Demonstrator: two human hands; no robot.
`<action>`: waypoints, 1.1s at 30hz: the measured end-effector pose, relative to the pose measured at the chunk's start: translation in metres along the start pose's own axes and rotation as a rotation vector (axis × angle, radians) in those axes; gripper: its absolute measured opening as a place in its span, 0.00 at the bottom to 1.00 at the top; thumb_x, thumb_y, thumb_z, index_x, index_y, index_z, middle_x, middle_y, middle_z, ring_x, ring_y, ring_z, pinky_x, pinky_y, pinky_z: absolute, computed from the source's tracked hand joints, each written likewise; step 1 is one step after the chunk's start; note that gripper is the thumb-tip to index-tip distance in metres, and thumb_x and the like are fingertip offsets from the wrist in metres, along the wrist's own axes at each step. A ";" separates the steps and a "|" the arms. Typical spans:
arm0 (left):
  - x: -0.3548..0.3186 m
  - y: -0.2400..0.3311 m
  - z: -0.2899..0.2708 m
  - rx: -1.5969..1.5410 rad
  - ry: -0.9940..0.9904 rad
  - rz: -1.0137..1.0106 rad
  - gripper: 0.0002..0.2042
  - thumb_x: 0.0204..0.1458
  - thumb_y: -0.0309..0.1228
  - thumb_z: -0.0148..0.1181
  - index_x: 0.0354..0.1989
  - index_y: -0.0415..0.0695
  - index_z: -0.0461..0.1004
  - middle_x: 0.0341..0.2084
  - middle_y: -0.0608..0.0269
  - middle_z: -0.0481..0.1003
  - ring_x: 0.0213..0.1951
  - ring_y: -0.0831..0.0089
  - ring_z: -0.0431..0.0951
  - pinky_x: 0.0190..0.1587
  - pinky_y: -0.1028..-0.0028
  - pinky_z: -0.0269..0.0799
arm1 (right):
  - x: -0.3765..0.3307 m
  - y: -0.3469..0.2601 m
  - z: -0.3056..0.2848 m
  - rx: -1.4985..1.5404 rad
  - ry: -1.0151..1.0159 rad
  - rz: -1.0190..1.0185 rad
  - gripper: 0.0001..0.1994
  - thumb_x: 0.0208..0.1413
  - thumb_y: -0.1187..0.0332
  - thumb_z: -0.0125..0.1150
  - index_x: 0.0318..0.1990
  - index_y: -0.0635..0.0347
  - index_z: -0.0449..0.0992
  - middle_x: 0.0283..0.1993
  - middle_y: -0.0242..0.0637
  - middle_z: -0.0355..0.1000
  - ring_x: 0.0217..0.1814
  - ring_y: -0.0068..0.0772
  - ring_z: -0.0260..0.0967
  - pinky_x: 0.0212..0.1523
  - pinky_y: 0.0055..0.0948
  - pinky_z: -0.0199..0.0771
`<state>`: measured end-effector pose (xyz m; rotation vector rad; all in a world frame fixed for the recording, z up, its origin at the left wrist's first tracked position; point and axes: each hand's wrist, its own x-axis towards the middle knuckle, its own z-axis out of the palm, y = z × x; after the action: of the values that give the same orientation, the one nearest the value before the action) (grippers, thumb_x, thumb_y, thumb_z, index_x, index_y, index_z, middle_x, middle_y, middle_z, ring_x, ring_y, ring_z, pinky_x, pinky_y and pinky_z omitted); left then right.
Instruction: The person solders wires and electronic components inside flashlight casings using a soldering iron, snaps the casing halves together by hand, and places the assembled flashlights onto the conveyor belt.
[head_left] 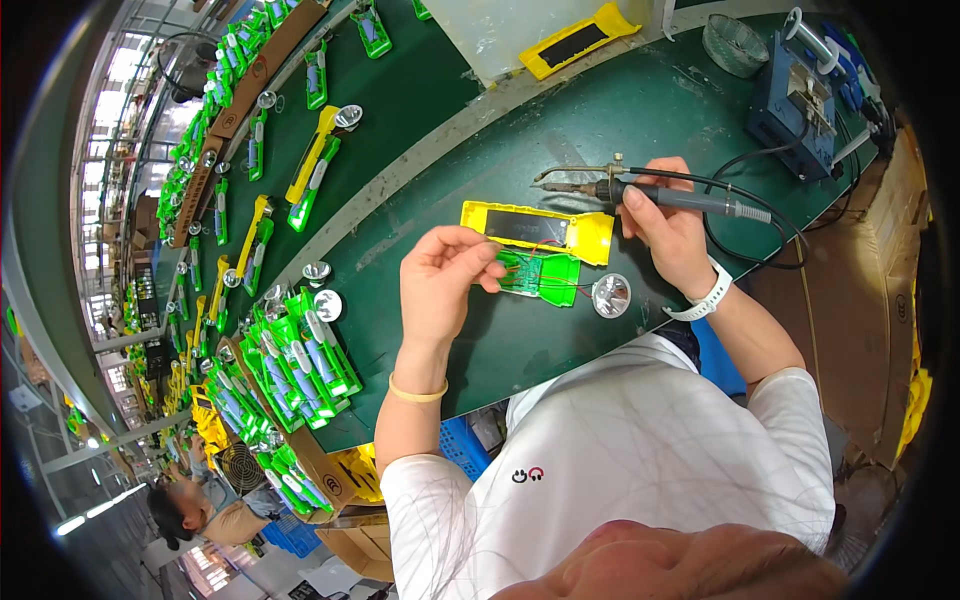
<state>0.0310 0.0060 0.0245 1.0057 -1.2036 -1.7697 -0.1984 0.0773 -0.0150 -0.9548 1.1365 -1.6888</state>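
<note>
My right hand (672, 228) grips a soldering iron (715, 203) by its dark grey handle. The iron's tip points left, above a yellow lamp housing (588, 238) with a black panel. Below that housing lies an open green housing (560, 282) with a green circuit board (522, 272) in it. Thin red and dark wires run from the board to the yellow part and toward a round silver reflector (611, 296) at its right. My left hand (445, 270) is closed in a pinch at the board's left end. What sits between its fingertips is hidden.
A blue soldering station (790, 115) with a solder spool stands back right, beside a glass bowl (735, 45). Another yellow housing (580, 42) lies at the back. Many green lamp assemblies (300, 365) are piled left; more lie along a conveyor (400, 90). Another person (215, 510) sits lower left.
</note>
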 end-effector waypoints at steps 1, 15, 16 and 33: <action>-0.001 -0.001 -0.001 0.244 0.013 0.024 0.04 0.47 0.18 0.56 0.33 0.34 0.73 0.23 0.58 0.75 0.22 0.77 0.75 0.22 0.82 0.71 | -0.002 0.000 0.004 0.021 -0.006 0.018 0.12 0.55 0.70 0.54 0.41 0.55 0.57 0.28 0.32 0.63 0.21 0.18 0.60 0.20 0.15 0.57; 0.000 -0.004 -0.002 0.187 -0.036 0.192 0.11 0.51 0.19 0.52 0.44 0.37 0.68 0.27 0.61 0.76 0.20 0.86 0.69 0.19 0.86 0.63 | 0.006 0.002 0.032 0.018 0.035 -0.002 0.11 0.56 0.69 0.52 0.42 0.55 0.57 0.26 0.32 0.64 0.21 0.16 0.62 0.14 0.12 0.53; 0.001 -0.001 0.002 0.198 -0.042 0.140 0.13 0.51 0.21 0.53 0.46 0.38 0.65 0.27 0.61 0.75 0.19 0.86 0.69 0.19 0.86 0.62 | 0.006 0.003 0.033 0.030 0.039 0.001 0.11 0.56 0.69 0.52 0.42 0.55 0.57 0.26 0.32 0.64 0.21 0.16 0.62 0.14 0.12 0.53; 0.042 -0.003 -0.038 1.092 -0.145 0.584 0.05 0.42 0.24 0.60 0.28 0.39 0.75 0.24 0.56 0.69 0.28 0.60 0.70 0.31 0.69 0.68 | 0.001 0.007 0.044 0.041 -0.053 0.123 0.12 0.51 0.75 0.57 0.34 0.60 0.58 0.27 0.31 0.63 0.23 0.16 0.63 0.23 0.16 0.63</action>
<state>0.0477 -0.0446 0.0047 0.9119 -2.3520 -0.6620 -0.1568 0.0627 -0.0085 -0.8815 1.0992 -1.5733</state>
